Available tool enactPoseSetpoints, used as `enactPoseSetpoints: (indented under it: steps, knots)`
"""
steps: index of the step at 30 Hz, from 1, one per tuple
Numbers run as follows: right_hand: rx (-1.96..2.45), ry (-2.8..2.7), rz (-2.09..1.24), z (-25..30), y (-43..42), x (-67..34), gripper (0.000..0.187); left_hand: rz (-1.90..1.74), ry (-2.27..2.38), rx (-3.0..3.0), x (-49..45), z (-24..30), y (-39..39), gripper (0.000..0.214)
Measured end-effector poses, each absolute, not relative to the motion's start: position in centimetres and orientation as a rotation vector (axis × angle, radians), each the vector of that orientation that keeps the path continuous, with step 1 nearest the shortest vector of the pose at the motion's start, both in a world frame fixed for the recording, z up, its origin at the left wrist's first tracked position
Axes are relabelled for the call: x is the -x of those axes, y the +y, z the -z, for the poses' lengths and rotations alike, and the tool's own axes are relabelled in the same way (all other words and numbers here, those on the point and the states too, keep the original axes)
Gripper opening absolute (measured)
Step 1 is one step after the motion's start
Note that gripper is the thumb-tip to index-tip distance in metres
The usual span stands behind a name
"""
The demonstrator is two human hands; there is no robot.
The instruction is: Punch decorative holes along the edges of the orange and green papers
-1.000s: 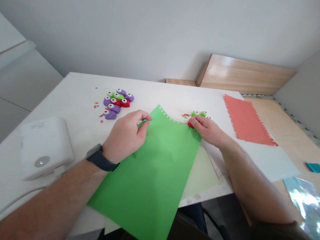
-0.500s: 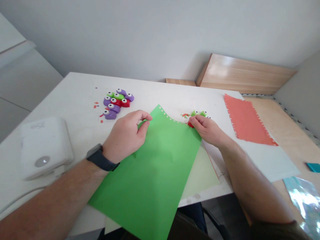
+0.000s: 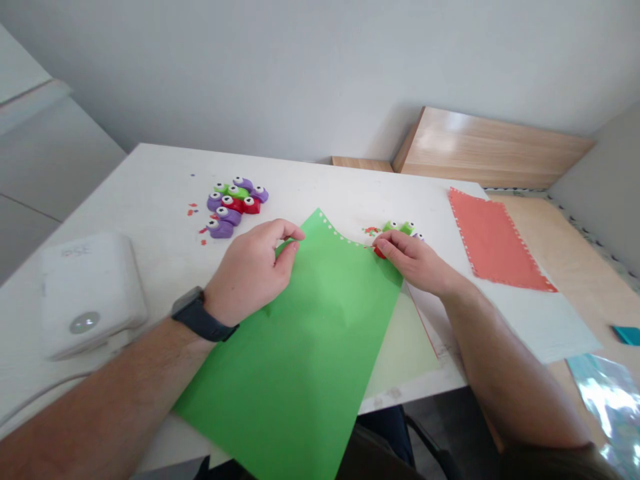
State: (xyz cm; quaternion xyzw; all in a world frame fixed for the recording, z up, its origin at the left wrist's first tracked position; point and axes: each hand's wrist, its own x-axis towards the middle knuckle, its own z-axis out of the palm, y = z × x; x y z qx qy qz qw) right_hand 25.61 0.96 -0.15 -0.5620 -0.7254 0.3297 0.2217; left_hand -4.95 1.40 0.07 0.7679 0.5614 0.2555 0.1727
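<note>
A white box (image 3: 90, 287) with a round, shiny grey spot on its front lies at the left side of the white table (image 3: 300, 180). A pale cable (image 3: 45, 391) runs below it toward the left edge of view. A grey wall (image 3: 250, 80) stands behind the table. A wood-grain panel (image 3: 485, 147) stands at the back right. At far right, a teal object (image 3: 627, 335) lies near a shiny packet (image 3: 607, 393).

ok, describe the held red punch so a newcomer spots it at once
On the white desk, find the green sheet and follow its holed edge rightward. There the right hand grips the red punch, partly hidden. Unlike the green punches just behind, it's red and in hand.
</note>
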Motion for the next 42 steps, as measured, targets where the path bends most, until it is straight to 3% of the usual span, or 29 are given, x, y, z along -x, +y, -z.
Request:
enactPoseSetpoints:
  steps: [42]
  knots:
    - [1.524,-1.674,-0.857,0.9,1.4,-25.8,0.034,-0.683,1.597,-2.199,5.0,0.0,1.5,0.023]
